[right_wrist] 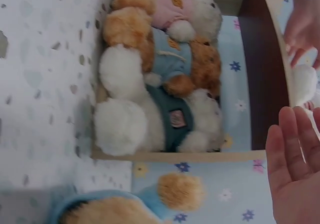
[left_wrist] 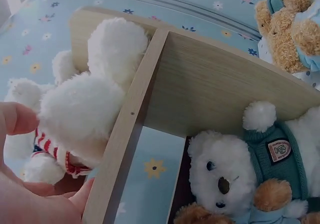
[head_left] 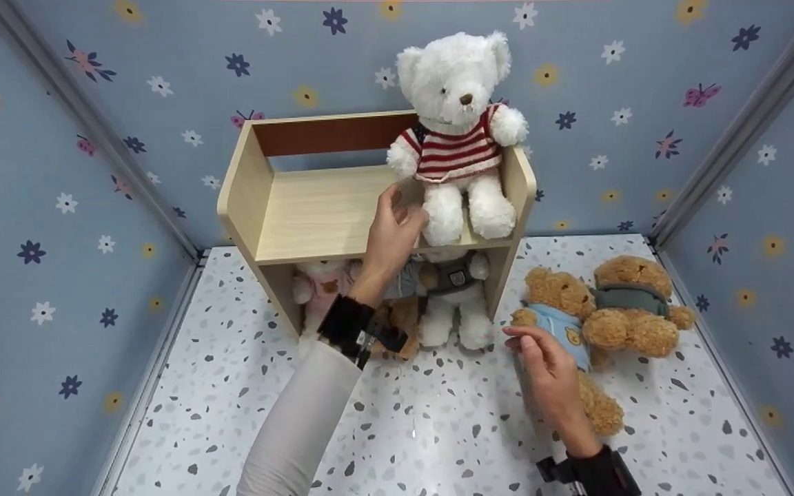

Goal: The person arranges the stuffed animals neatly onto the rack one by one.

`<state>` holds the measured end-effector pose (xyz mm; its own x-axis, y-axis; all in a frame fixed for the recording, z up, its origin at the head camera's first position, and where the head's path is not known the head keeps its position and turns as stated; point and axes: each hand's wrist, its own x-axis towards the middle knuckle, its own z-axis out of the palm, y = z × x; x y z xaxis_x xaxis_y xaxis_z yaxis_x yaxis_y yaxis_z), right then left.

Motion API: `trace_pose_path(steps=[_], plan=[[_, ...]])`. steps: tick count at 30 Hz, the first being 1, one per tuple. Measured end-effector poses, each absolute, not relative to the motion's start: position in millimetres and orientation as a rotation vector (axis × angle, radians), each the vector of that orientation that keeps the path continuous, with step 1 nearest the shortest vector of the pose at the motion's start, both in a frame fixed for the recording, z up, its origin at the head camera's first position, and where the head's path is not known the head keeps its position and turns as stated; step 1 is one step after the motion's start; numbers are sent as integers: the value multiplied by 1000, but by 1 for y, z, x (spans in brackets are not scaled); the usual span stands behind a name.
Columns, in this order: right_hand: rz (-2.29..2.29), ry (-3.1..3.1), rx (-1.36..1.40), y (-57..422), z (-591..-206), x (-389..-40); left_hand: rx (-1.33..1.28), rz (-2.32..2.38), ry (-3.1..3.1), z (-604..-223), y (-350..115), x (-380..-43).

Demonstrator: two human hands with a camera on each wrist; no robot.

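A white teddy bear (head_left: 457,131) in a red-and-white striped sweater sits upright at the right end of the top shelf (head_left: 321,213). Right beside its leg is my left hand (head_left: 395,234), fingers loosely bent, thumb apart from them. The left wrist view shows the bear's furry feet (left_wrist: 82,116) just past that thumb, with no grip around them. My right hand (head_left: 550,379) hovers, fingers extended and holding nothing, over a brown teddy bear (head_left: 562,324) in a light blue top. In the right wrist view the palm of this hand (right_wrist: 297,169) faces the shelf unit.
The lower shelf holds a white bear in dark green (right_wrist: 172,116), a brown bear in blue (right_wrist: 172,59) and a bear in pink (right_wrist: 170,9), side by side. Another brown bear (head_left: 635,306) in dark green lies on the speckled floor (head_left: 231,413) at right. Flowered walls (head_left: 45,275) enclose the space.
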<state>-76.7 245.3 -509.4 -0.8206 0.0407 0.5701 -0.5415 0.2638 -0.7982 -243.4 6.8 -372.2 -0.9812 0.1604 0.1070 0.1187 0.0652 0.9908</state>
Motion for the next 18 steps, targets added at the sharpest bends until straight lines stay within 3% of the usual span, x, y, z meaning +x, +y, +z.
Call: trace_pose_path(steps=[7, 11, 18], plan=[[1486, -2163, 178, 276, -484, -79, 576, 2452, 2347, -399, -17, -209], [1417, -2326, -38, 297, -488, -87, 546, 2617, 2482, -417, -28, -191], [1190, -2660, -136, 317, -505, -101, 510, 2505, 2647, -459, -46, -171]])
